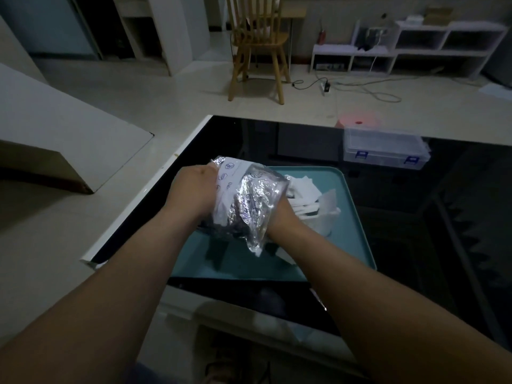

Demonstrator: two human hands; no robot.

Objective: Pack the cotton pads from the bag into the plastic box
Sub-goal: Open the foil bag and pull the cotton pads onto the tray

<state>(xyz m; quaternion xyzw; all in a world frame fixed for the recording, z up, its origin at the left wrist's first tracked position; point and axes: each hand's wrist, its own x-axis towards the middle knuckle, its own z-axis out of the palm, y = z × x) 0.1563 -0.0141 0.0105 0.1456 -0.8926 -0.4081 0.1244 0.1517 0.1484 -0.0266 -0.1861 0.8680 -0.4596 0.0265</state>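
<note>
A crinkled silver foil bag [250,198] is held over a teal tray [352,223], tipped with its mouth toward the right. My left hand [194,189] grips the bag's left end. My right hand [279,214] grips the bag from below, its fingers hidden by the foil. White cotton pads [304,195] lie heaped at the bag's mouth in a small clear plastic box [325,217] standing on the tray. A few pads [282,254] lie loose on the tray beside my right wrist.
The tray sits on a black glass table [443,217] with a white edge. A clear lidded storage box with blue latches [385,148] stands at the table's far side. A wooden chair [257,45] and low white shelves [401,51] stand on the floor beyond.
</note>
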